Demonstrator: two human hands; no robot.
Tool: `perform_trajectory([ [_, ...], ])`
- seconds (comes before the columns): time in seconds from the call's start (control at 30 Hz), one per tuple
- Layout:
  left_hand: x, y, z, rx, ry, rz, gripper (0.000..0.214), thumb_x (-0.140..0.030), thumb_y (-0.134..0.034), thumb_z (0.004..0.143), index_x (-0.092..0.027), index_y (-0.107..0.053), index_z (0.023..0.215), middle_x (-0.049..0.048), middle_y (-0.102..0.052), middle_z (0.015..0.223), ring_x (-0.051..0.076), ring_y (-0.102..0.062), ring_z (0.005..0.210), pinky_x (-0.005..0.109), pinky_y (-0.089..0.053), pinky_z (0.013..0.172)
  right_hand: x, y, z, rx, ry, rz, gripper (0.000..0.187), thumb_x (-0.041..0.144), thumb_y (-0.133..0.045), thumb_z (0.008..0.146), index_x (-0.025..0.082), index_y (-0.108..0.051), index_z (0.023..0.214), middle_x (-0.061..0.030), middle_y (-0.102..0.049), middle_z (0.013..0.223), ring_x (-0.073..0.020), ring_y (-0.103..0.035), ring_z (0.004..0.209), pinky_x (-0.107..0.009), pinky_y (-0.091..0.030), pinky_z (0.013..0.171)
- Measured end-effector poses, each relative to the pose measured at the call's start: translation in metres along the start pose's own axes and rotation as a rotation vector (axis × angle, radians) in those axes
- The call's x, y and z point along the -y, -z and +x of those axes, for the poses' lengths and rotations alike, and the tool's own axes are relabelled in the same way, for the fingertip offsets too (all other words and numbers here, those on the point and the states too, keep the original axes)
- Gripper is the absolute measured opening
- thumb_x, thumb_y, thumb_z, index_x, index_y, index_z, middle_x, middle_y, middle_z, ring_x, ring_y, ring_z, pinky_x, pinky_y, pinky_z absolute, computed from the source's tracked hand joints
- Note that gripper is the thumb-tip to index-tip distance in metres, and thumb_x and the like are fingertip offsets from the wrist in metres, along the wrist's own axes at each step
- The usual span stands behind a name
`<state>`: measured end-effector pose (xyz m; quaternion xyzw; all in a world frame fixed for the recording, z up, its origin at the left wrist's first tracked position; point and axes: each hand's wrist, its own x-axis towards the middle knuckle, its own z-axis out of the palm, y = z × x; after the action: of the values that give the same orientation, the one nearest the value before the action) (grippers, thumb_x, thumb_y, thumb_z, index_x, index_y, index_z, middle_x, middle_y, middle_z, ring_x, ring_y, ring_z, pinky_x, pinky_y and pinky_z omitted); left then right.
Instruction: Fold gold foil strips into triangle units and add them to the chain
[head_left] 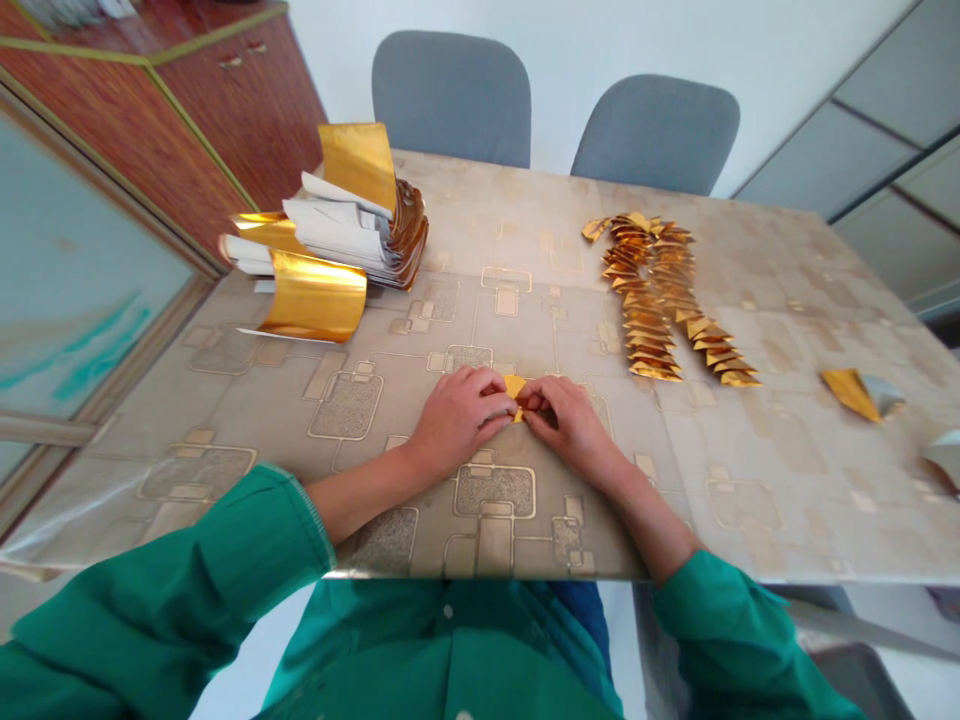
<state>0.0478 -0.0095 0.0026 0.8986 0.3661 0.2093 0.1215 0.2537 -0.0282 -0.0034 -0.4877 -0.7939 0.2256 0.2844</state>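
Patterned worktop carries gold foil strips at 10 o'clock and a folded gold chain at 1 o'clock. Left hand and right hand meet at 12 o'clock, fingers pinched narrow on a small folded gold foil piece, fold in progress. Piece mostly hidden by the fingers; exact shape hard to make out.

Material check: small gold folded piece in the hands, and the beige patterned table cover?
The small gold folded piece looks like thin foil-faced paper: mirror-bright, with crisp creases, though its backing is hidden. The beige patterned table cover seems glossy plastic sheeting, judging by the glare and limp translucent overhang at left.
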Motion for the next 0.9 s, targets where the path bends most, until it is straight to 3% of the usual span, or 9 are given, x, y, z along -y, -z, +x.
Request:
perform_trajectory([
  [0.2, 0.001, -0.002, -0.004, -0.045, -0.126, 0.178, 0.016, -0.029, -0.056, 0.098, -0.023, -0.071, 0.096, 0.0048, -0.065, 0.103, 0.02, -0.055, 0.095, 0.033, -0.046, 0.081, 0.003, 0.011, -0.005, 0.06, 0.121, -0.018, 0.004, 0.02, -0.055, 0.094, 0.022, -0.058, 0.093, -0.0031, -0.062, 0.088, -0.0188, -0.055, 0.085, -0.033, -0.041, 0.077],
  [0.53, 0.001, -0.001, -0.005, -0.04, -0.16, 0.163, 0.017, -0.035, -0.06, 0.095, -0.022, -0.071, 0.1, 0.005, -0.065, 0.107, 0.021, -0.057, 0.097, 0.033, -0.049, 0.084, 0.006, 0.017, -0.009, 0.067, 0.198, -0.199, 0.024, 0.029, -0.048, 0.1, 0.023, -0.07, 0.09, -0.0072, -0.066, 0.091, -0.0213, -0.055, 0.089, -0.037, -0.046, 0.08],
  [0.73, 0.001, 0.001, -0.005, -0.013, -0.208, 0.275, 0.016, -0.022, -0.054, 0.098, -0.02, -0.069, 0.103, 0.0065, -0.068, 0.107, 0.021, -0.061, 0.098, 0.032, -0.052, 0.081, 0.003, 0.015, -0.011, 0.045, 0.24, -0.25, 0.021, 0.027, -0.049, 0.099, 0.024, -0.07, 0.097, -0.0081, -0.066, 0.099, -0.0222, -0.054, 0.096, -0.038, -0.046, 0.084],
  [0.9, 0.008, 0.002, -0.01, -0.029, -0.271, 0.258, 0.019, -0.014, -0.055, 0.096, -0.017, -0.067, 0.11, 0.0106, -0.067, 0.117, 0.022, -0.063, 0.11, 0.036, -0.054, 0.091, 0.003, 0.015, -0.012, 0.06, 0.246, -0.293, 0.021, 0.028, -0.05, 0.099, 0.025, -0.07, 0.105, -0.0076, -0.065, 0.1, -0.0214, -0.054, 0.095, -0.037, -0.045, 0.084],
])
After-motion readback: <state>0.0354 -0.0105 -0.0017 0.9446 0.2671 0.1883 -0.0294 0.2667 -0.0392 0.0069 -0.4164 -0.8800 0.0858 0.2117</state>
